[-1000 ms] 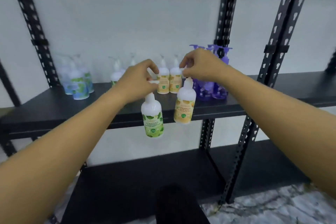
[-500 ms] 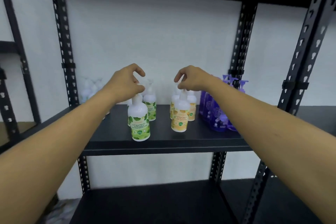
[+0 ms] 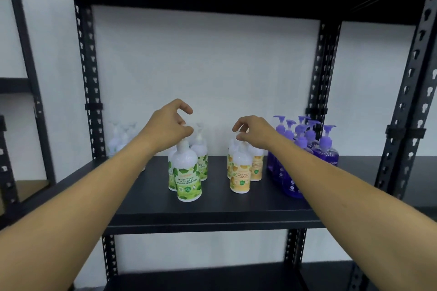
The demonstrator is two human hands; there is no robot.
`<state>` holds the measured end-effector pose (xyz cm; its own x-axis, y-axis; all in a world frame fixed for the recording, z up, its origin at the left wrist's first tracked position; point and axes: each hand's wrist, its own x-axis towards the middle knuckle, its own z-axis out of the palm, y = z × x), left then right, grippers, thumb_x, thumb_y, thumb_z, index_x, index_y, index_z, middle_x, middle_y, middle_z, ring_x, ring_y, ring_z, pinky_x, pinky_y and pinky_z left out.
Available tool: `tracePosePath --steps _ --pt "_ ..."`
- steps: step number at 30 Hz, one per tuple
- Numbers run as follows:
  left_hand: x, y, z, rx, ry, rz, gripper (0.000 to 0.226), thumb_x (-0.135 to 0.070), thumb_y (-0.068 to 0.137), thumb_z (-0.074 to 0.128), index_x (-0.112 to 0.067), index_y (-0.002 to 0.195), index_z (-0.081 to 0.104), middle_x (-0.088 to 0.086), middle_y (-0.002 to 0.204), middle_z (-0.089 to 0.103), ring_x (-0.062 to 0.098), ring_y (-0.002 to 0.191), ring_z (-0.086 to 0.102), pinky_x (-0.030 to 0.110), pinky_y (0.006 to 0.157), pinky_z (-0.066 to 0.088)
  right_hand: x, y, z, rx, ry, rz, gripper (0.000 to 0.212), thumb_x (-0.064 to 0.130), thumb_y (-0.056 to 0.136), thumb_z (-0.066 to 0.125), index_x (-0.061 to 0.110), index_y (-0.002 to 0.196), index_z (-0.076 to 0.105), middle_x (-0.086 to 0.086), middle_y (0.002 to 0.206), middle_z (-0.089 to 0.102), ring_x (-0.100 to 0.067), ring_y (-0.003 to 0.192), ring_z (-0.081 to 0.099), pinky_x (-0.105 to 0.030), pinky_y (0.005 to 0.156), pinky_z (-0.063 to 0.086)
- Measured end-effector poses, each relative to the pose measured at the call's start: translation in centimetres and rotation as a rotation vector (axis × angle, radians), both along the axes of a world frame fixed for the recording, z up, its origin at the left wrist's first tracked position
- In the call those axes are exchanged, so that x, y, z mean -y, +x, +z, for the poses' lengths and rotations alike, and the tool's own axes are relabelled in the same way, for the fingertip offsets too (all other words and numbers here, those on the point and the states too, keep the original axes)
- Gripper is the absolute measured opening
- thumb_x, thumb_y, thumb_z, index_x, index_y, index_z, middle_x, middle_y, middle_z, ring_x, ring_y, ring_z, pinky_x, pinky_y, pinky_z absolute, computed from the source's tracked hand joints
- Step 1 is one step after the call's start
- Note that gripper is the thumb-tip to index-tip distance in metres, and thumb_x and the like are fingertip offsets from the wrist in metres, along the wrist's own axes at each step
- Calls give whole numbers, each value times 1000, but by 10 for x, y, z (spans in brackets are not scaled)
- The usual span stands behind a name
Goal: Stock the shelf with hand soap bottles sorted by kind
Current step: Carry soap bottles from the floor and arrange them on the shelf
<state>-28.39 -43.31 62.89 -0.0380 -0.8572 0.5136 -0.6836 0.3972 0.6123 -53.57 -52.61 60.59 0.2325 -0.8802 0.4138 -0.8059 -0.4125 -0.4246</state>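
A green-label hand soap bottle (image 3: 187,178) stands near the front of the black shelf (image 3: 212,210), ahead of two more green ones (image 3: 201,160). My left hand (image 3: 169,125) hovers over its pump with the thumb at the pump top and the index finger lifted clear. A yellow-label bottle (image 3: 241,176) stands in front of the other yellow ones (image 3: 257,168). My right hand (image 3: 253,132) pinches its pump head between thumb and index finger. The pump heads themselves are hidden by my fingers.
Several purple pump bottles (image 3: 307,144) are grouped at the shelf's right, behind my right forearm. Pale blue-white bottles (image 3: 118,139) stand at the back left. Black perforated uprights (image 3: 88,82) frame the bay, a shelf board spans overhead, and a lower shelf (image 3: 201,279) lies below.
Both bottles went from hanging in front of the shelf edge to standing on the shelf. My left index finger has since lifted off the green bottle's pump. The view rose.
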Motion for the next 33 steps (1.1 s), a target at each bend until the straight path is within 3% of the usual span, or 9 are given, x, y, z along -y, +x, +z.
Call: tracePosePath --steps 6,9,12,15,19,21,25,33 --pt "7 0 0 0 -8 -6 35 -12 82 69 -29 109 54 -1 81 61 11 69 57 21 59 39 9 -3 -7 61 -37 16 19 13 88 69 20 106 68 -2 108 63 -15 97 60 -11 68 40" --pt "9 1 -1 0 -15 -7 36 -12 82 69 -29 110 55 0 81 61 12 70 57 22 60 40 9 -3 -14 131 -48 16 28 13 87 71 20 114 67 1 111 64 -13 94 60 -9 69 39" --pt "10 3 -2 -4 -18 -1 35 -13 82 69 -30 110 55 1 83 62 12 70 57 22 60 39 1 -6 -29 257 -96 -33 39 13 88 70 21 125 61 3 113 62 -12 86 61 -10 65 40" --pt "11 5 -5 -3 -21 0 36 -14 82 70 -30 110 55 3 85 63 13 72 58 22 61 40 -9 -10 -55 438 -158 -70 42 10 88 70 21 126 57 1 111 60 -8 80 62 -17 68 51" --pt "13 8 -7 -20 -7 -13 37 -14 81 72 -30 111 55 6 87 65 14 71 58 24 63 41 -18 -11 -97 569 -17 -76 52 11 85 74 19 131 51 0 111 58 -10 91 62 -15 69 52" --pt "14 11 -7 -49 -5 -13 38 -14 81 73 -30 110 56 6 87 66 15 70 58 26 64 42 -19 -10 -112 605 35 -43 58 9 83 77 16 133 49 1 112 60 -13 97 64 -20 74 56" --pt "15 15 -6 -64 -10 0 38 -13 80 73 -28 111 56 5 83 65 14 67 56 26 64 42 -19 -6 -121 653 45 -18 58 6 83 77 16 133 50 3 115 61 -12 97 63 -13 70 51" --pt "18 17 -5 -44 -11 15 39 -12 81 73 -28 112 56 6 83 67 16 68 58 28 66 44 -14 -8 -125 662 63 0 56 10 84 76 18 133 50 -3 129 62 -11 103 60 -23 81 53"
